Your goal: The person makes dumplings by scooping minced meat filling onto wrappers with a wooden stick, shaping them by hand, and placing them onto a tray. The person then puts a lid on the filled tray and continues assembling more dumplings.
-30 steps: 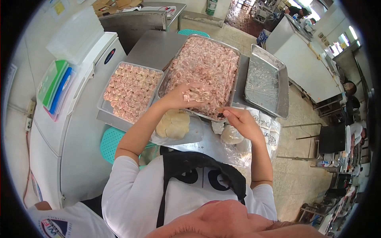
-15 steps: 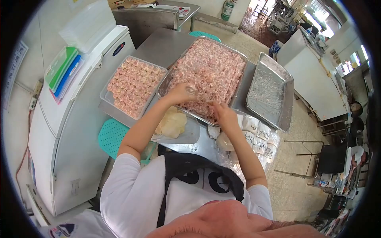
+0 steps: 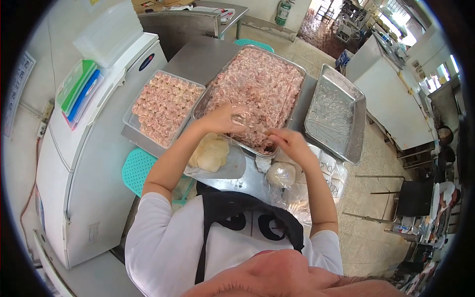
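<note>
Head view. Deep metal tray [image 3: 303, 82] at centre of the stainless-steel bench [image 3: 193, 62], heaped with pinkish ground meat [image 3: 262, 74]; the surface is lower and darker at the corner nearest the person. To its left, a translucent plastic container [image 3: 129, 122] packed in close rows with open-topped dumplings [image 3: 163, 106]; whether a second layer lies beneath cannot be told. To its right, a shallower metal tray [image 3: 330, 106], floor streaked with pale residue.

Left hand [image 3: 226, 119] over the near left part of the meat, fingers curled, something pale and glistening at them; cannot tell whether it is wrapper or filling, nor how firm the grip is. Right hand [image 3: 291, 142] over the near corner of the meat tray, thumb and forefinger pinched together on a small tan implement [image 3: 267, 132], mostly covered by the fingers.

Round dough wrappers [image 3: 210, 152] in an overlapping pile on a plastic sheet [image 3: 235, 167], just in front of the meat tray. Clear bag [image 3: 281, 174] beside it with a pale round mass inside. Wrapped packages [image 3: 327, 173] with black handwriting, partly hidden by the right forearm; lettering not legible. Dark lens border cuts off the outer edges.
</note>
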Demonstrator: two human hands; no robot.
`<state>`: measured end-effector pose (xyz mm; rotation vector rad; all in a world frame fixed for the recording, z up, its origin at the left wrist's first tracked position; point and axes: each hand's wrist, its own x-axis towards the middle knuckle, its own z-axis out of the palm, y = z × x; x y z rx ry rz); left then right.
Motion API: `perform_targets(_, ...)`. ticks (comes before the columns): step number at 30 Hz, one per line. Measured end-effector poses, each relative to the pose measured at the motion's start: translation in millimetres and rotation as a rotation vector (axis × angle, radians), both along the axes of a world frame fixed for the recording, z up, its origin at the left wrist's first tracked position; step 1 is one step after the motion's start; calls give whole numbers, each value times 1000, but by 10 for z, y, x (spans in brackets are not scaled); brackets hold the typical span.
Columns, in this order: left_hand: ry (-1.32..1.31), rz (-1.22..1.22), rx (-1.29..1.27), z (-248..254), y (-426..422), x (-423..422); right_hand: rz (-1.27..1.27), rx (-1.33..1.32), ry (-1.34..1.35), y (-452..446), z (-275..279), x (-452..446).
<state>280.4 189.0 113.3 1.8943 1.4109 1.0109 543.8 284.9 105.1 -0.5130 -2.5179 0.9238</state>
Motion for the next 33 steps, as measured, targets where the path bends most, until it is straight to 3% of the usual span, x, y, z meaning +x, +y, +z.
perform_targets(1,-18,88,-122,-7,9,9,4,1,3,-19,39,6)
perform_targets(3,-34,189,-238,-107,31,-28,-284,420,-131,-97,152,-3)
perform_targets(6,-177,280,-292,-312,82,-94,-242,527,-13,-314,6,-147)
perform_targets(8,40,264,-319,-246,84,-71,-258,415,-97,-98,-353,-119)
perform_targets(10,-1,282,-176,-259,-61,-65,-320,410,-438,121,-387,14)
perform_targets(12,-34,287,-52,-160,-196,-94,-353,433,-379,93,-363,152)
perform_targets(14,-192,159,-416,159,-309,-78,-376,305,-327,-41,8,263)
perform_targets(15,-192,150,-414,132,-306,-71,-388,165,-226,-122,173,272)
perform_targets(16,-80,118,-69,84,-312,-58,-395,168,-229,-209,261,266)
perform_targets(17,31,87,277,58,-326,-51,-280,48,-62,-303,327,244)
perform_targets(18,30,84,281,84,-348,-39,-161,-72,107,-380,356,201)
perform_targets(20,15,81,-116,149,-400,-15,-91,-60,82,-480,158,58)
perform_targets(22,77,69,-52,50,-388,-65,-26,-52,53,-542,241,1)
perform_targets(24,140,71,17,-50,-415,-143,-148,240,-199,-523,571,9)
perform_targets(25,83,137,-72,-74,-449,-193,-234,370,-218,-637,703,-18)
perform_targets(27,29,198,-160,-35,-512,-298,-226,405,-158,-864,691,-143)
perform_targets(29,29,70,-118,79,-566,-386,-227,436,-103,-977,702,-229)
perform_targets(33,39,186,-124,122,-825,-600,-278,297,-240,-1064,895,-409)
